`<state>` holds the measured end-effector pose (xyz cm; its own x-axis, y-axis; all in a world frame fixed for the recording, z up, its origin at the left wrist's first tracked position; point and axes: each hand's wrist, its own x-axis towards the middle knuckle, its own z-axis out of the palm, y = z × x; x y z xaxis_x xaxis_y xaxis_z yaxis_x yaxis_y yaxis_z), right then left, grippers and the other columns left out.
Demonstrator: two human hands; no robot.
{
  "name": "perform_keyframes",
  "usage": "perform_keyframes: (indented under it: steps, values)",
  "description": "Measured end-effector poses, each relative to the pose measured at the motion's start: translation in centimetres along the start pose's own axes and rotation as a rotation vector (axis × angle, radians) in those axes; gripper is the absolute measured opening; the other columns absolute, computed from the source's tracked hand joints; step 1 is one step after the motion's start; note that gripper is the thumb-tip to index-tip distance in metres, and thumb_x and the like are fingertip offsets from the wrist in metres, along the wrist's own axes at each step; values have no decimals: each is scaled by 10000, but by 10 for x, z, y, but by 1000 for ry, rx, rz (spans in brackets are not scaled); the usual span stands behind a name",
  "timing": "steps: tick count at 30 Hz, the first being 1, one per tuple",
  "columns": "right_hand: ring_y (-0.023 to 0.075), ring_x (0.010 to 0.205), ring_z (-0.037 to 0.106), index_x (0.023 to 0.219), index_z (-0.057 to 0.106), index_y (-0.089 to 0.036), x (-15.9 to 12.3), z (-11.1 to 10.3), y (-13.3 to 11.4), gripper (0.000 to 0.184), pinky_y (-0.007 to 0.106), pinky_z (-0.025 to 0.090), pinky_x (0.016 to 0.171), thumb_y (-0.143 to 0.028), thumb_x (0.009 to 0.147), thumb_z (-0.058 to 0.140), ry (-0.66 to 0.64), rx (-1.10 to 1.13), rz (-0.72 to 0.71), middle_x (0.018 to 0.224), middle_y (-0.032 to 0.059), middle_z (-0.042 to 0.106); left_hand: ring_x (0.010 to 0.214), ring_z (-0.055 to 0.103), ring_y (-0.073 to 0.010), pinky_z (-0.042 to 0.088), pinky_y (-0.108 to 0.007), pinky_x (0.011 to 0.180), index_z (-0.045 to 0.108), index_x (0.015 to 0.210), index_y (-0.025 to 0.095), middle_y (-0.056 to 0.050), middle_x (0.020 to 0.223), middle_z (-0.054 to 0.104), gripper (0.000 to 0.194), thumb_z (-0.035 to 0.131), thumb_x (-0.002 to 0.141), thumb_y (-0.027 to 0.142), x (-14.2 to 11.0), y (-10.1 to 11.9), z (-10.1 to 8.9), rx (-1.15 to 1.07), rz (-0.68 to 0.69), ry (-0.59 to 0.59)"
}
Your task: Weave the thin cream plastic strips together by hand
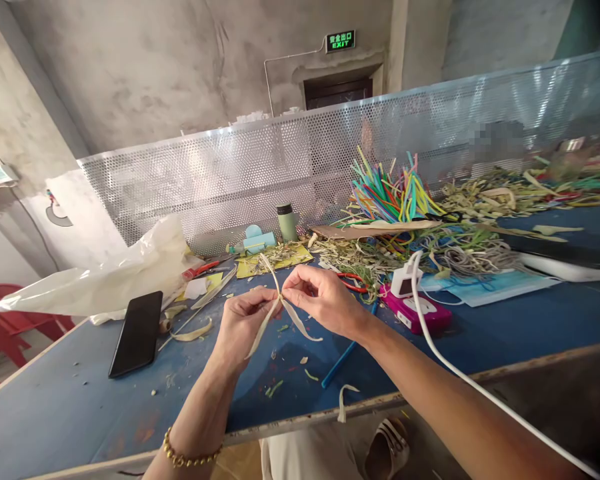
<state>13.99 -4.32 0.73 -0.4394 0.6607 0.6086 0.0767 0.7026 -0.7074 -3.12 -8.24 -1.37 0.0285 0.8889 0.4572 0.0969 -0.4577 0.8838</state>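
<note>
Between my hands, above the blue table, is a pale dried leaf piece (299, 323) with several strips spreading from one middle point. My left hand (247, 317) pinches it near that point from the left. From the right, the fingertips of my right hand (320, 297) close on the same spot. One strip sticks up and away from me, and two hang down toward me. Whether a thread or wire lies in the pinch is too small to tell. A curled leaf strip (343, 402) lies at the table's front edge below my hands.
A black phone (136, 335) lies at left beside a plastic bag (130, 273). Colourful pipe cleaners (393, 187), dried leaf scraps and wire coils (477, 257) heap at right. A magenta power bank (417, 312) carries a charger with a white cable (445, 363). A perforated metal screen (220, 180) stands behind.
</note>
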Motion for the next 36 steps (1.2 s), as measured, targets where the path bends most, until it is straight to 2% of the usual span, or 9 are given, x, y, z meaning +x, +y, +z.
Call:
perform_keyframes:
  steps: [6,8,11,14,24,28,30,33,36]
  values:
    - [85,611,519,948,629,-155,-3,0,1,113,267,444,636,-242,887,589,249,-270,-189,1013,74,617,617,480,-101,358,-216,578,716,759,147,4,643,603,200,722,790,344,2,-2,4,51,3,201]
    - [88,587,480,849,623,-154,-5,2,-1,136,270,416,618,-259,911,565,296,-330,-225,898,53,607,624,495,-101,376,-211,587,710,759,150,6,657,616,173,724,781,321,2,-2,4,69,35,273]
    - [105,587,468,712,602,-160,-7,8,-2,254,265,368,590,-319,910,587,164,-328,-182,687,10,565,644,518,-103,402,-212,608,704,759,157,5,695,643,124,729,757,279,2,-3,5,93,82,335]
    - [103,587,468,686,592,-159,-8,15,-3,247,258,341,578,-308,882,615,48,-276,-110,645,-2,561,674,546,-115,427,-219,639,697,741,161,0,714,656,90,726,741,245,2,-5,6,125,122,346]
    - [85,541,434,643,482,-170,-9,18,-8,218,242,326,561,-158,856,530,-44,-159,-69,582,-30,517,629,567,-123,439,-224,592,726,741,139,-19,686,678,130,718,725,268,-1,-1,7,97,-23,367]
    - [81,532,424,643,489,-170,-9,19,-8,234,237,330,547,-183,872,535,-45,-135,-62,576,-34,506,648,579,-128,445,-225,605,738,708,138,-29,711,688,136,716,731,270,0,0,7,79,3,351]
    - [81,535,406,634,499,-168,-9,16,-8,279,239,323,540,-237,901,541,-20,-141,-99,572,-36,477,654,577,-128,448,-228,616,740,735,140,-28,711,688,142,732,734,281,0,-1,6,30,14,336]
    - [92,579,437,655,545,-164,-6,8,-5,331,245,346,558,-341,935,544,151,-118,-148,611,-21,485,669,570,-124,446,-228,634,739,780,147,-21,712,680,157,749,746,300,1,-3,4,-20,38,304]
    - [89,537,484,811,645,-156,-4,2,0,266,236,383,525,-373,935,553,222,-35,-41,634,-12,543,678,562,-118,436,-223,638,742,796,156,-18,736,683,157,754,754,306,1,-3,4,-14,56,293]
